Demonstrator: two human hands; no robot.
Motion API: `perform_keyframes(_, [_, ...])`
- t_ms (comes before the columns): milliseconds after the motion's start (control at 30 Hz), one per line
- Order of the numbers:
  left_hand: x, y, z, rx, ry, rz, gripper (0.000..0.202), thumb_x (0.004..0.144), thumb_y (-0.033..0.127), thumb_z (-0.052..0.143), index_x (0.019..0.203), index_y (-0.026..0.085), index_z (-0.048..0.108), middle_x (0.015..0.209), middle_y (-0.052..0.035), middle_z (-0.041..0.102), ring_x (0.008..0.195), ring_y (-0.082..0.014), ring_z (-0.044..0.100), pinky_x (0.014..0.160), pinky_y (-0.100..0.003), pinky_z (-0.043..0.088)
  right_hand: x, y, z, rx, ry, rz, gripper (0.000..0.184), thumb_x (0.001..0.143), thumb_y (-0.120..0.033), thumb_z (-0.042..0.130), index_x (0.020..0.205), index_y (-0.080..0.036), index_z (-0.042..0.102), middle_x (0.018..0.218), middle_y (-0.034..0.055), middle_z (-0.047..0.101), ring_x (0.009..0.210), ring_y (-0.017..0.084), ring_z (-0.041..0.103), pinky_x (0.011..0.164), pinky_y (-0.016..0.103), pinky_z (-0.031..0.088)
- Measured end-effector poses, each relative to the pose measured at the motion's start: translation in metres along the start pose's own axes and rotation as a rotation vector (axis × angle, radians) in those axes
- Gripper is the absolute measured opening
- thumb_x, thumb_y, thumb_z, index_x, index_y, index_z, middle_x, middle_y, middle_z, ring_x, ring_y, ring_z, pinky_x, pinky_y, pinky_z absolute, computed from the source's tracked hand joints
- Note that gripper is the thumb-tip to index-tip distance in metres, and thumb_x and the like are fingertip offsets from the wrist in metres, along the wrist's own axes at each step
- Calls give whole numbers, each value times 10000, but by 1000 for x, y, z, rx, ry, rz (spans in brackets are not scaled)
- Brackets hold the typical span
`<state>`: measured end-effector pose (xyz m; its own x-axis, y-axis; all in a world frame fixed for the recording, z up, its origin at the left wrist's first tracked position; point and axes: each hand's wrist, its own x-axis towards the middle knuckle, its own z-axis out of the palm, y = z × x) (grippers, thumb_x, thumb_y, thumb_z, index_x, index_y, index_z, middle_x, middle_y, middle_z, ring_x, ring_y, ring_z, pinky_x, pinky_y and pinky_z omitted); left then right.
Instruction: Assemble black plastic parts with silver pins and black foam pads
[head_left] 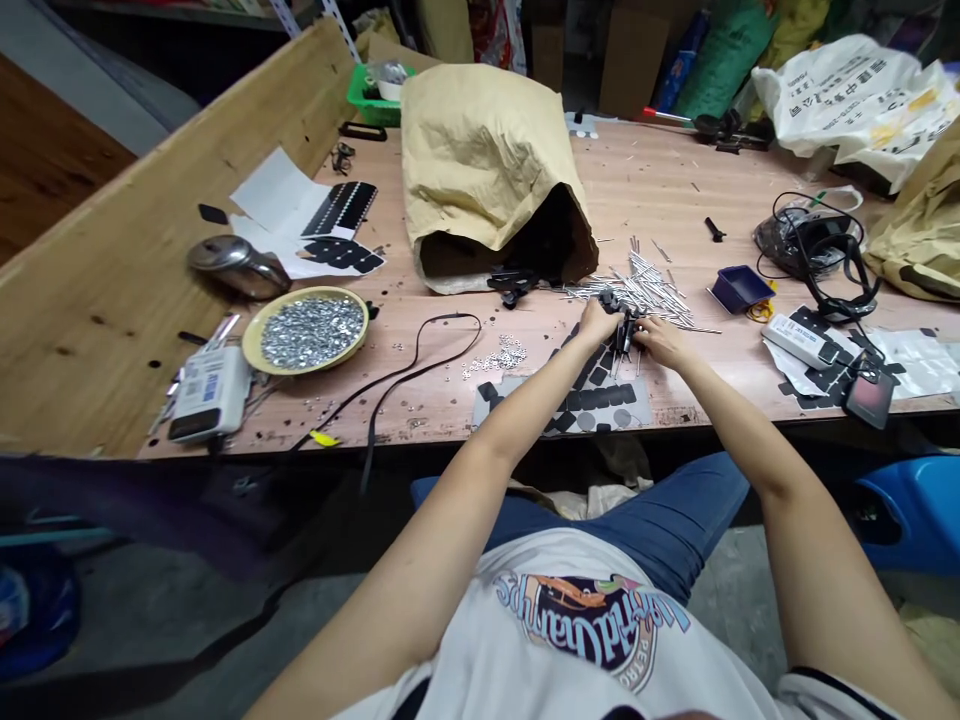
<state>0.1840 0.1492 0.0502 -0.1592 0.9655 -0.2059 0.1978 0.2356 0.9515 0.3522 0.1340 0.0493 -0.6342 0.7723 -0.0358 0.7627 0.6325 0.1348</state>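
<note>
My left hand [598, 322] and my right hand [658, 338] meet over the wooden table [675, 190], both closed on a small black part [624, 328] held between them. Right behind the hands lies a heap of thin metal pins [645, 283]. Under and in front of my hands is a grey sheet with black adhesive pads [581, 403]. A big brown paper bag [480, 170] lies open on its side behind, with black parts [514, 285] spilling from its mouth.
A yellow plate of small metal bits [309, 328] stands at left, near a silver mouse-like object [234, 264] and a white device [208, 392]. A black cable [409, 370] loops across the front. A small blue tray [741, 288], cables and plastic bags sit at right.
</note>
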Motion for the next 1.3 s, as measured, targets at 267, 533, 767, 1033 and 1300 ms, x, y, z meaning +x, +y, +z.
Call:
perform_keyframes(267, [-10, -39, -133, 235, 233, 293, 151, 792, 187, 534, 909, 147, 621, 943, -72, 664, 870, -175, 600, 846, -313, 454, -16, 25, -9, -169, -39, -436, 333, 890, -65, 364, 1009, -176, 653, 1035, 109, 657, 1023, 205, 534, 889, 373, 373])
perform_keyframes(533, [-42, -68, -149, 736, 60, 260, 215, 769, 156, 513, 923, 149, 663, 996, -130, 635, 997, -275, 576, 922, -396, 430, -29, 7, -31, -167, -108, -208, 520, 872, -72, 329, 1334, -256, 480, 994, 112, 622, 719, 166, 538, 615, 280, 354])
perform_keyframes(767, [-39, -62, -128, 746, 54, 219, 164, 753, 71, 495, 795, 132, 641, 1014, -177, 610, 1095, -327, 519, 927, -430, 418, -41, -57, -48, 143, 64, 65, 395, 946, -296, 313, 1263, -225, 539, 1024, 112, 632, 695, 188, 579, 545, 271, 374])
perform_keyframes(1033, [-72, -61, -117, -303, -65, 39, 73, 745, 155, 618, 705, 153, 557, 680, -23, 617, 666, -133, 604, 702, -290, 485, -41, -142, -41, 752, 346, 222, 291, 915, -390, 417, 926, -219, 653, 857, 60, 672, 772, 185, 631, 689, 291, 485])
perform_keyframes(1300, [-115, -76, -113, -766, -168, 36, 433, 612, 287, 801, 955, 181, 560, 682, 45, 642, 621, -71, 615, 604, -185, 463, -36, -176, -52, 748, 180, 310, 236, 884, -334, 485, 818, -210, 675, 834, 61, 694, 783, 185, 632, 702, 271, 446])
